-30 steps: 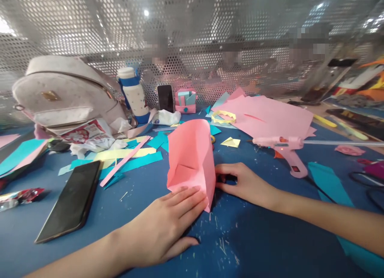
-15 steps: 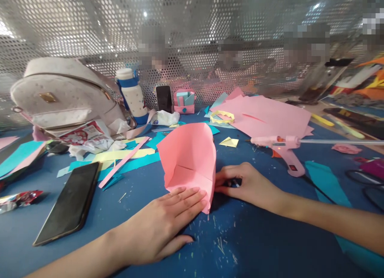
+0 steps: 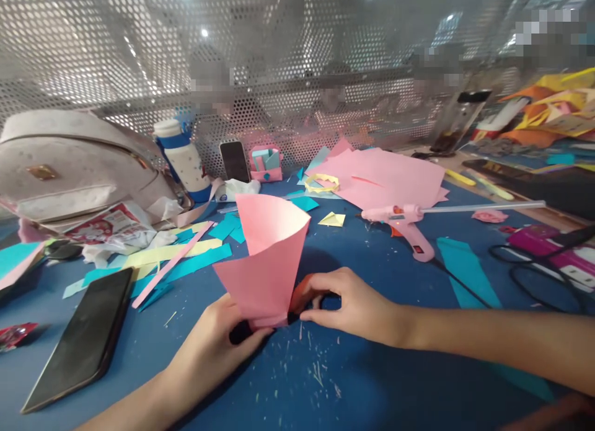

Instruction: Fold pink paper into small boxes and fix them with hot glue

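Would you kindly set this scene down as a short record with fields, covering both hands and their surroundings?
Left hand: at the lower left of a folded, open-topped pink paper piece, thumb by its base
Right hand: at the piece's lower right; contact unclear
Right side: pale pink, pistol-shaped glue gun on blue tabletop
Left side: black rectangular phone lying flat
Back: white-and-blue cylindrical bottle beside pale zippered backpack

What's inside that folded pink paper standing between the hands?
In the folded pink paper, only its pale inner wall shows; the front panel hides the bottom, so anything there can't be seen.
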`<control>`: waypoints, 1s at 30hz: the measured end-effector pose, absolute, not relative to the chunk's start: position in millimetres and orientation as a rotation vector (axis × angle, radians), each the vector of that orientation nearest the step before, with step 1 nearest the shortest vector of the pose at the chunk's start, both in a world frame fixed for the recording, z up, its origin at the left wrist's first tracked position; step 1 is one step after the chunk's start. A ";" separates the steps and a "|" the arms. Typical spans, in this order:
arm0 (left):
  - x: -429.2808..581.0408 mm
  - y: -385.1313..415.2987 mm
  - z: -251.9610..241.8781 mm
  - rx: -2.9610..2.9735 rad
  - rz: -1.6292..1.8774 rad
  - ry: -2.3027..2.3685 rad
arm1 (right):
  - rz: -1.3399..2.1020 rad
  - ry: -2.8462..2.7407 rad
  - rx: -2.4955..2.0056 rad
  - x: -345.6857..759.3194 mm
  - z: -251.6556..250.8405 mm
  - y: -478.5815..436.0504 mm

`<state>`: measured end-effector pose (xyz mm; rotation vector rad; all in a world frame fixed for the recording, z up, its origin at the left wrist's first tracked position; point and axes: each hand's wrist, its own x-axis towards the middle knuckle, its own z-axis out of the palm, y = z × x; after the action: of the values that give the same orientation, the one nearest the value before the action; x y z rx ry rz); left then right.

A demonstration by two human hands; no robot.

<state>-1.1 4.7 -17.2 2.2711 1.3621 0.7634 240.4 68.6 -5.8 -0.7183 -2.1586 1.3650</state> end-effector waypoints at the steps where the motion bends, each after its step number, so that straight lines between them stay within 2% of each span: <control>1: -1.2 6.3 -16.2 2.228 0.776 1.337 | 1.320 -2.165 -0.733 240.8 -6.0 70.0; 7: -8.9 16.7 -12.7 2.147 0.795 1.150 | 1.136 -2.321 -0.588 243.3 -6.1 76.5; 15: -17.4 21.5 -4.6 2.588 0.452 0.932 | 0.780 -2.589 -0.361 248.5 -6.3 86.6; 21: -18.1 20.6 5.1 2.833 0.308 0.836 | 0.738 -2.630 -0.334 248.3 -5.7 87.6; 30: -20.8 16.2 -0.9 3.023 0.405 0.783 | 0.798 -2.652 -0.279 247.5 -8.3 88.5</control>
<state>-20.8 16.2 -0.9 3.0233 0.7831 0.4048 247.5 88.5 -8.3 -0.2793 -2.6517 0.7978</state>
